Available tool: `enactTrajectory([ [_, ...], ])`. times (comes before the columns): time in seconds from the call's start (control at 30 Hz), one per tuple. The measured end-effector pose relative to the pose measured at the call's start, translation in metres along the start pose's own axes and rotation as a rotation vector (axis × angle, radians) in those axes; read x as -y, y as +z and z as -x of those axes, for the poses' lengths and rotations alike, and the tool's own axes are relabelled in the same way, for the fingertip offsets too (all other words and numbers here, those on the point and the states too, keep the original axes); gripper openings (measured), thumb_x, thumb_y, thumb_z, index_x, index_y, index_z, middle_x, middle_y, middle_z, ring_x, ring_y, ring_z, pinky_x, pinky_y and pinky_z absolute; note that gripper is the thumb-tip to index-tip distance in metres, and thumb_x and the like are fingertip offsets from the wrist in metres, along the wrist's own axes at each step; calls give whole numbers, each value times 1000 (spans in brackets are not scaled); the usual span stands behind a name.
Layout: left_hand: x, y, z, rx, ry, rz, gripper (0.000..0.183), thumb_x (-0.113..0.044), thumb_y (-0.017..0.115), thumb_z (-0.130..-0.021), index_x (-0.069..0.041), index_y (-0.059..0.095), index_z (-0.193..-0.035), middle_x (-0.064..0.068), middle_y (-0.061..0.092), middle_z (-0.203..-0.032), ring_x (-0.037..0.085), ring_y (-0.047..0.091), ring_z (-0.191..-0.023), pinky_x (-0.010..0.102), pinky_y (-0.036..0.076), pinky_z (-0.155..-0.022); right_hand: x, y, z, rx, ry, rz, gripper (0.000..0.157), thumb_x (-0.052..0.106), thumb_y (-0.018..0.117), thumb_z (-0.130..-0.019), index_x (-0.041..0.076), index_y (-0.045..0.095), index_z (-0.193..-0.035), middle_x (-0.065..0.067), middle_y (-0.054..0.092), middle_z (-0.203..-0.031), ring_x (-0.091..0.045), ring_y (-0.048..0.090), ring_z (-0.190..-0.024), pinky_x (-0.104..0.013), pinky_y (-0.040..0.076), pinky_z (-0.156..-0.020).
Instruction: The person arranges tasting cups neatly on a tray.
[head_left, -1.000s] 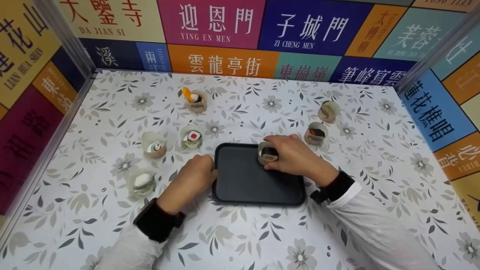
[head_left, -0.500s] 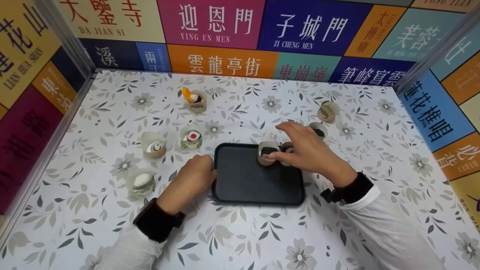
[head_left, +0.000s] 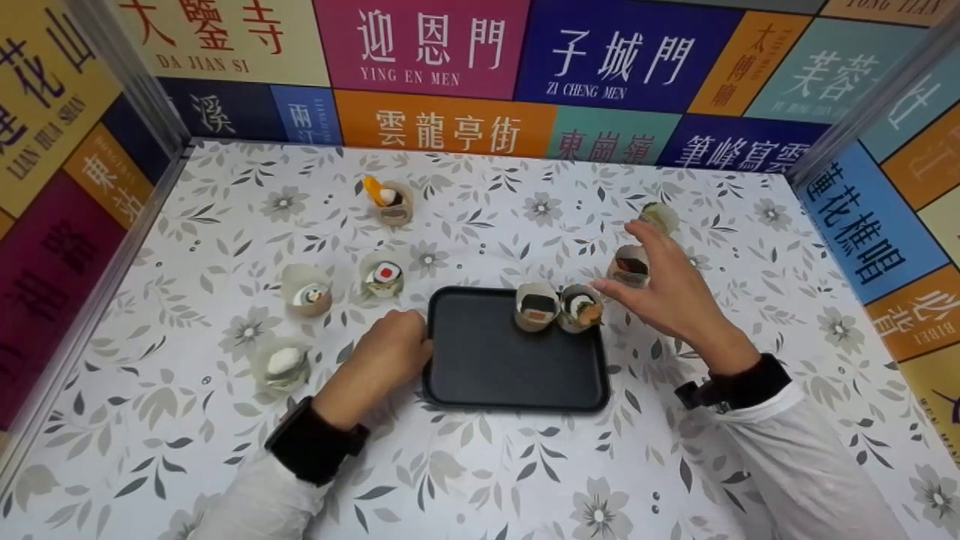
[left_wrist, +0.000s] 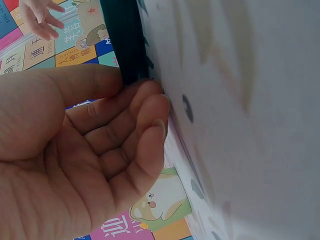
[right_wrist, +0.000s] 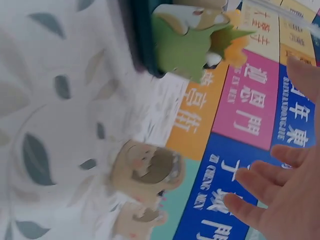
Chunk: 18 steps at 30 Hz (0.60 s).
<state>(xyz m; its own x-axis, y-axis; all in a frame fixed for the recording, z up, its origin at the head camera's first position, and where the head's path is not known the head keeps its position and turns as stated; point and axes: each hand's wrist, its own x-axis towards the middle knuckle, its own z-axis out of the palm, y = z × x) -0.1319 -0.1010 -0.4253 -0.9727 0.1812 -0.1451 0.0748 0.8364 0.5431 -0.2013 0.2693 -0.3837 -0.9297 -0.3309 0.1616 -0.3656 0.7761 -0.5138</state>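
My left hand pinches the left edge of a dark tray; the left wrist view shows thumb and fingertips meeting at the tray's rim. Two small paper cups stand side by side at the tray's back right: one cup with a black-banded sushi-like piece, the other, a green cup, with a white and orange filling. My right hand is off the tray, thumb and fingers spread, holding nothing. Between them and just behind is a tan cup with a dark and red filling, partly covered by the fingers.
Beyond the right hand stands another cup. Left of the tray are a red-topped cup, a tan cup, a cup with a white piece and, farther back, a cup with an orange piece. Printed walls enclose the table.
My right hand has let go of the black-banded cup on the tray and moved right and back to the tan cup, uncovering the green cup. The left hand has stayed at the tray.
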Motion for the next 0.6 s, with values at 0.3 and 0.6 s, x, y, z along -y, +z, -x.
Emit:
enactTrajectory([
  [0.3, 0, 0, 0, 15, -10, -14, 31, -6, 68, -91, -9, 56, -62, 11, 64, -73, 30, 61, -72, 48, 51, -66, -34, 1, -1, -67, 143, -190, 97, 39, 84, -89, 3, 31, -162, -23, 38, -160, -44, 35, -146, -66, 28, -114],
  [0.6, -1, 0, 1, -5, 17, -18, 28, -6, 69, -91, -9, 56, -66, 12, 64, -73, 33, 64, -74, 50, 52, -67, -57, 5, -8, -6, 314, -233, 118, 49, 88, -82, 6, 18, -166, -26, 25, -167, -46, 23, -153, -67, 22, -119],
])
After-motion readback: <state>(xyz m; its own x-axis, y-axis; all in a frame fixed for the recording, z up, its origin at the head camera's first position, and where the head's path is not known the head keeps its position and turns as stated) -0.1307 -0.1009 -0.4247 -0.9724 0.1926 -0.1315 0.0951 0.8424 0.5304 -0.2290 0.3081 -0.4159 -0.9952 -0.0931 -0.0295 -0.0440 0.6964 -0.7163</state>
